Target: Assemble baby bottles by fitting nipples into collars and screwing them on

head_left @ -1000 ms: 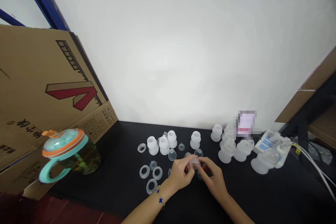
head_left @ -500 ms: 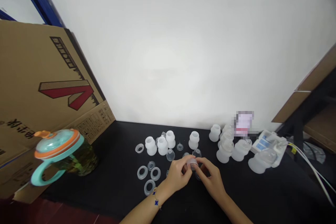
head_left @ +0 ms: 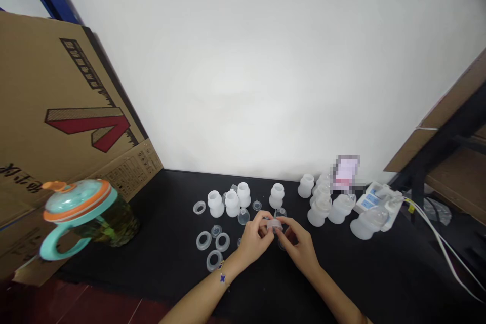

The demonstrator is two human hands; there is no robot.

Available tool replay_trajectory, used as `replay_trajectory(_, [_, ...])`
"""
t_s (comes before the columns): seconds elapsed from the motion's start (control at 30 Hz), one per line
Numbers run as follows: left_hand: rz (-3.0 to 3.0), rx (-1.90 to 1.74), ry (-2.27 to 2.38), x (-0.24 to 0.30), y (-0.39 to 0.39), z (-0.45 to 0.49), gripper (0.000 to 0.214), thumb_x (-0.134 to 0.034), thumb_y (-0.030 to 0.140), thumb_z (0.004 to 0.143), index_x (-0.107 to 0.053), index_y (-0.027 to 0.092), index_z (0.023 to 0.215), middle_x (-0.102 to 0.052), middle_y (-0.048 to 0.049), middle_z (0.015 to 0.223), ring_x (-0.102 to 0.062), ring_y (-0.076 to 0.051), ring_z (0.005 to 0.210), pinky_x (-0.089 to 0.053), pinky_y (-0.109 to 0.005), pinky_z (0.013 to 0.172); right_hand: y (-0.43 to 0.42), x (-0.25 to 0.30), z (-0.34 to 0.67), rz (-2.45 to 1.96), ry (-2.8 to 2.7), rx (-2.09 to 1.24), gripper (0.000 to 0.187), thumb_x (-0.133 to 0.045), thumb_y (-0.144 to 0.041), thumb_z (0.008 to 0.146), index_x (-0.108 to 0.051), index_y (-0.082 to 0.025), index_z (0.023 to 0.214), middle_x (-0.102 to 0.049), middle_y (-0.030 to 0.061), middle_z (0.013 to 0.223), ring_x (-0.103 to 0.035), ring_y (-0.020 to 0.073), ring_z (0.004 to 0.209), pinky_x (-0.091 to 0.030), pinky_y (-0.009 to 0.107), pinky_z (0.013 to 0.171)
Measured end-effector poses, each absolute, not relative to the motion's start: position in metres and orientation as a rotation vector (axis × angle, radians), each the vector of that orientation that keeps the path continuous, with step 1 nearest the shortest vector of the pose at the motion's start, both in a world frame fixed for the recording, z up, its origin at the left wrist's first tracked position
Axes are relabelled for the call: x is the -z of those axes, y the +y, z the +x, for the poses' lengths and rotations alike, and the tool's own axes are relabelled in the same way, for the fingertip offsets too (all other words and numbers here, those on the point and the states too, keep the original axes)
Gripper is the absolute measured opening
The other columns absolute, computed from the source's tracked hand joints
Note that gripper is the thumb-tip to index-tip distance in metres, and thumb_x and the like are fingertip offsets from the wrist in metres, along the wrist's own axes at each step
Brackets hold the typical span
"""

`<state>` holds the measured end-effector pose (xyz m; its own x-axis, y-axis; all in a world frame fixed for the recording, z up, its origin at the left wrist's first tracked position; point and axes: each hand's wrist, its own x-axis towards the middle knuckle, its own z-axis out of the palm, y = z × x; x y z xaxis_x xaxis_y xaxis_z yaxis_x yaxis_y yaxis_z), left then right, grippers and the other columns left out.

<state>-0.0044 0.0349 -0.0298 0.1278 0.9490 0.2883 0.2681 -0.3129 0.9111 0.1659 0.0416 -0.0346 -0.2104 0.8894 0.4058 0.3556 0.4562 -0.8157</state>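
Note:
Above the black table, both hands pinch a translucent collar ring (head_left: 274, 224) between them. My left hand (head_left: 255, 239) grips its left side, with a bracelet at the wrist. The fingertips of my right hand (head_left: 299, 244) close on the opposite side. Whether a teat sits inside the ring cannot be made out. Just behind the fingers, a clear dome-shaped piece (head_left: 281, 212) is partly hidden. A white bottle body (head_left: 277, 196) stands upright beyond the hands. Loose collar rings (head_left: 214, 260) lie to the left, with a small clear disc (head_left: 216, 231) among them.
More white bottle bodies (head_left: 216, 204) stand at the back left. On the right are several bottles (head_left: 319, 210), some with clear tops, beside a white power strip (head_left: 379, 197) with cables. A teal-lidded jug (head_left: 79, 202) and a large carton (head_left: 34, 86) occupy the left.
The view has shifted a little, so the table items sit slightly higher and to the left. The ring has tilted between my fingers and now shows more of its side; both hands keep their grip.

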Motion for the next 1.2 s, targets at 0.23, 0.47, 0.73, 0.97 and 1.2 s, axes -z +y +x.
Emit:
replay_trajectory(0.23, [1.701,-1.187,1.178,0.0288,0.0355,-0.0054,0.021,-0.058,0.013,0.083,-0.052,0.021,0.101,-0.057,0.009,0.055,-0.05,-0.01,0.045,-0.033,-0.02,0.048,0.0422,0.0373,0.1662,-1.046,-1.791,-0.689,0.024,-0.059,-0.036,0.095,-0.069,-0.022,0.112,-0.065,-0.0003,0.071,-0.057,0.0137,0.053,-0.046,0.024,0.051])
replay_trajectory(0.47, [1.645,-1.179,1.196,0.0343,0.0383,-0.0054,0.022,-0.059,0.01,0.079,-0.05,0.022,0.096,-0.055,0.0107,0.053,-0.05,-0.009,0.042,-0.033,-0.019,0.047,0.0413,0.0351,0.1658,-1.059,-1.8,-0.678,0.023,-0.06,-0.036,0.094,-0.07,-0.022,0.109,-0.064,-0.0011,0.068,-0.055,0.0137,0.052,-0.045,0.023,0.049])
replay_trajectory(0.73, [1.661,-1.185,1.205,0.0329,0.0365,-0.0048,0.017,-0.059,0.019,0.086,-0.051,0.021,0.1,-0.054,0.0102,0.053,-0.05,-0.009,0.041,-0.032,-0.018,0.045,0.0376,0.0327,0.1643,-1.125,-1.746,-0.723,0.026,-0.062,-0.043,0.093,-0.069,-0.021,0.105,-0.061,-0.0022,0.064,-0.054,0.0141,0.052,-0.044,0.024,0.05])
replay_trajectory(0.97, [1.743,-1.214,1.202,0.0307,0.0357,-0.0061,0.019,-0.06,0.021,0.088,-0.053,0.021,0.105,-0.064,0.0055,0.063,-0.052,-0.01,0.049,-0.04,-0.021,0.053,0.0404,0.0329,0.1669,-1.155,-1.801,-0.692,0.028,-0.057,-0.046,0.096,-0.069,-0.021,0.101,-0.063,0.0001,0.068,-0.057,0.0157,0.055,-0.044,0.025,0.049])
replay_trajectory(1.2, [1.748,-1.21,1.214,0.0331,0.0374,-0.0073,0.018,-0.058,0.021,0.09,-0.055,0.021,0.108,-0.068,0.0045,0.066,-0.053,-0.011,0.049,-0.04,-0.021,0.053,0.0395,0.0279,0.1671,-1.096,-1.829,-0.679,0.026,-0.055,-0.043,0.098,-0.069,-0.021,0.103,-0.065,0.0007,0.073,-0.058,0.0147,0.055,-0.045,0.025,0.051])
